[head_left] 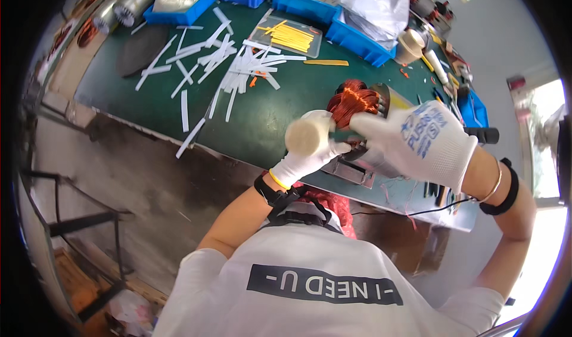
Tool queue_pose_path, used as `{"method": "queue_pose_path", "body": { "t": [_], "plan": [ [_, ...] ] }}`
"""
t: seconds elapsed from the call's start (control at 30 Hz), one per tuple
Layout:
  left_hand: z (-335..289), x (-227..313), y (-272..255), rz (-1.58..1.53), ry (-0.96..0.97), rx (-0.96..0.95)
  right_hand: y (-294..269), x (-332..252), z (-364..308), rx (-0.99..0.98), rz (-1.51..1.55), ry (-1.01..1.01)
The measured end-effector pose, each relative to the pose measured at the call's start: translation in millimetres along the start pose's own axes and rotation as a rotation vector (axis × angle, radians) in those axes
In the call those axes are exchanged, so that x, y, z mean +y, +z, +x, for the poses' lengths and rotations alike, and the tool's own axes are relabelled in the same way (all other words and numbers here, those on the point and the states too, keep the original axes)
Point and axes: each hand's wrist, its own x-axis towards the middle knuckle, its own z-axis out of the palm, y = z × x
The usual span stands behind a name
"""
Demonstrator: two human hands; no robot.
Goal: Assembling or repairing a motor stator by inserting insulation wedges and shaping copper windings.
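Note:
My left hand, in a white glove, is at the table's near side with its fingers curled and its thumb stretched toward the motor stator. A thing with a round, flat beige end sits in its grasp; its other parts are hidden. The stator's bundled copper windings bulge up just right of that hand. My right hand, also white-gloved, reaches over the stator from the right. Its fingertips are at the windings' lower edge, blurred by motion, so their grip is unclear. Most of the stator lies hidden beneath this hand.
White strips lie scattered over the green table. Yellow strips fill a clear tray behind them. Blue bins line the back. Tools and a beige roll crowd the right side; a black cable hangs at the near edge.

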Motion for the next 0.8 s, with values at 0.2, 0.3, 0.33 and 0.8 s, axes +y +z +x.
{"method": "queue_pose_path", "body": {
  "t": [0.2,0.3,0.33,0.8],
  "plan": [
    [-6.1,-3.6,-13.6,-0.211,-0.208,-0.117,65.9,46.3,-65.5,0.827,0.303,0.180],
    [10.1,2.7,-16.9,-0.627,-0.342,-0.094,138.7,74.8,-107.5,1.163,0.966,0.741],
    [19.8,-4.5,-36.8,-0.437,-0.437,-0.244,176.9,94.8,-123.2,1.072,0.953,0.909],
    [77.2,52.7,5.4,-0.685,-0.885,0.201,382.2,137.3,-157.7,0.805,0.082,1.099]
  ]
}}
